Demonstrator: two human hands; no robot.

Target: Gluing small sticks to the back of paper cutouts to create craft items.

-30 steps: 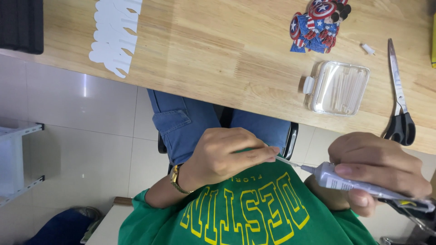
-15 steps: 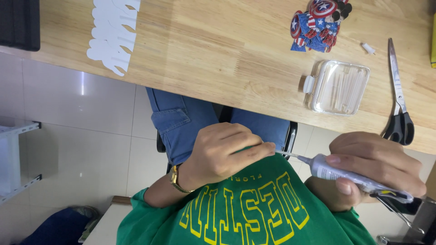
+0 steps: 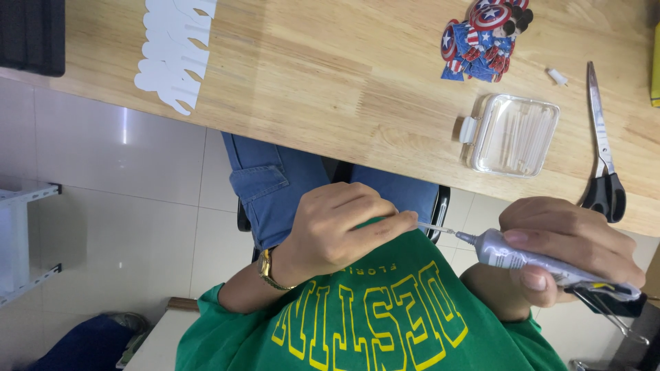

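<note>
Two hands work near the lap: right hand (image 3: pixel 574 251) clamped round a silver glue tube (image 3: pixel 529 260), nozzle touching a thin stick pinched in the left hand (image 3: pixel 344 230). Gluing apparently under way. Beyond, on the counter (image 3: pixel 330 82): clear stick box (image 3: pixel 512 135), scissors (image 3: pixel 605 151), coloured cutouts (image 3: pixel 485 38), white paper shapes (image 3: pixel 175 48).

A craft or hobby workspace, likely in an office or classroom. A pale wooden worktop (image 3: pixel 330 75) fills the upper frame, carrying white paper cut-outs (image 3: pixel 175 51) at upper left, colourful stickers (image 3: pixel 485 38), a clear plastic box (image 3: pixel 512 134) and scissors (image 3: pixel 603 148) at right. Glossy pale floor tiles (image 3: pixel 103 227) lie below, with a white shelf rack (image 3: pixel 20 240) at left.
</note>
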